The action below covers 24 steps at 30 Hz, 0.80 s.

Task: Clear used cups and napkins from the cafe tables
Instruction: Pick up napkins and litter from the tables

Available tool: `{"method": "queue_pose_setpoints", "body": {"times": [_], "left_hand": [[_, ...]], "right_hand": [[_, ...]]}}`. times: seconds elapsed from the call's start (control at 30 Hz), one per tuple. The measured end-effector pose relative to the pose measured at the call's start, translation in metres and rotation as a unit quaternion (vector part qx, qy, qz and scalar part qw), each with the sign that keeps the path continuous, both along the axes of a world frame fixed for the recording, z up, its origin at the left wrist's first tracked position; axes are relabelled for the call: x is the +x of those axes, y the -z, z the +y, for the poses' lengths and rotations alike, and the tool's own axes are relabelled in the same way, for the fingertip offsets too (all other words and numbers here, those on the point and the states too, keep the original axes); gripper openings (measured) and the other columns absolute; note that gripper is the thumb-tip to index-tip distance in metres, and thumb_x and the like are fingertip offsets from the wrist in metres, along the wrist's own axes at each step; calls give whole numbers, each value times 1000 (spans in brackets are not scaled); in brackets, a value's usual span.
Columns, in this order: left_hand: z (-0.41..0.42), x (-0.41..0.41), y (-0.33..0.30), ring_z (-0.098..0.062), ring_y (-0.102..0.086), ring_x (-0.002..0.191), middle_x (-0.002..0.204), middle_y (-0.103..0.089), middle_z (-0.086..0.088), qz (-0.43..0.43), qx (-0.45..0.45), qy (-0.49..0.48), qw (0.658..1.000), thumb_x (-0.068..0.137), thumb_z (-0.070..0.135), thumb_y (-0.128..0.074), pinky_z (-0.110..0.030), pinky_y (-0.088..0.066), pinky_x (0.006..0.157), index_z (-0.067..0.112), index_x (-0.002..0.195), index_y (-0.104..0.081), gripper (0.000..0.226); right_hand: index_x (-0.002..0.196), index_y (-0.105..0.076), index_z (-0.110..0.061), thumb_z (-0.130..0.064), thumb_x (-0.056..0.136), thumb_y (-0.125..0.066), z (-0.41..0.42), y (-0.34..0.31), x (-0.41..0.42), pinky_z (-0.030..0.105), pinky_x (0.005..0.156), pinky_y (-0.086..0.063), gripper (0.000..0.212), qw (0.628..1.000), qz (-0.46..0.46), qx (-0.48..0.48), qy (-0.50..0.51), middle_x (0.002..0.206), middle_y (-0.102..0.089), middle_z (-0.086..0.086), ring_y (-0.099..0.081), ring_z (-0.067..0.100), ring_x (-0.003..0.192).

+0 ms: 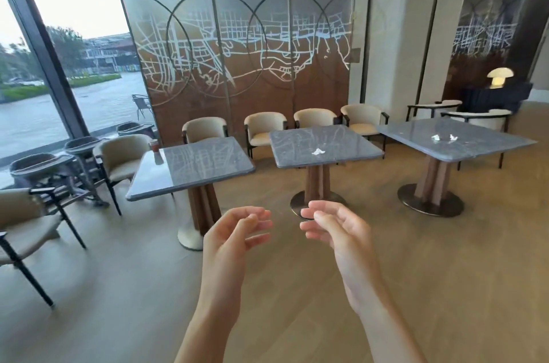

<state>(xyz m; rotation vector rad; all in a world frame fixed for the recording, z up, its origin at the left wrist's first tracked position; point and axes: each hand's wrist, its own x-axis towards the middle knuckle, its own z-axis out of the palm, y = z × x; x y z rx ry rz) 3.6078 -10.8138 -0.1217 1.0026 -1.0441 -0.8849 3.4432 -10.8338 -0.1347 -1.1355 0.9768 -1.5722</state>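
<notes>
Across wood floor (297, 288): three grey tables (323, 145) | cup (153, 145) | napkins (318, 151)

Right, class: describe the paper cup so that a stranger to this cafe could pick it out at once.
Start at the big window on the left and find the grey marble table nearest it, the leftmost of three. The cup stands upright at that table's far left corner. It is the only red-brown, standing item; the other tables hold just crumpled white napkins.
</notes>
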Motion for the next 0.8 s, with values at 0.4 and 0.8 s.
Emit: {"method": "queue_pose_setpoints", "body": {"times": [0.4, 0.8], "left_hand": [[-287, -52, 6, -24, -75, 97, 99, -79, -8, 20, 1, 6, 1000, 101, 5, -55, -37, -60, 83, 9, 95, -77, 23], [-603, -84, 34, -22, -75, 95, 99, -78, -9, 29, 65, 92, 993, 98, 10, -61, -29, -59, 76, 8, 94, -77, 17]], "right_hand": [[103, -73, -9, -1, 100, -55, -285, 1, -51, 27, 78, -60, 20, 1000, 11, 15, 20, 97, -79, 8, -74, 21, 85], [102, -73, -12, -2, 100, -57, -574, 29, -66, 25, 77, -60, 19, 995, 35, 71, 61, 95, -79, 5, -74, 20, 85]]}}
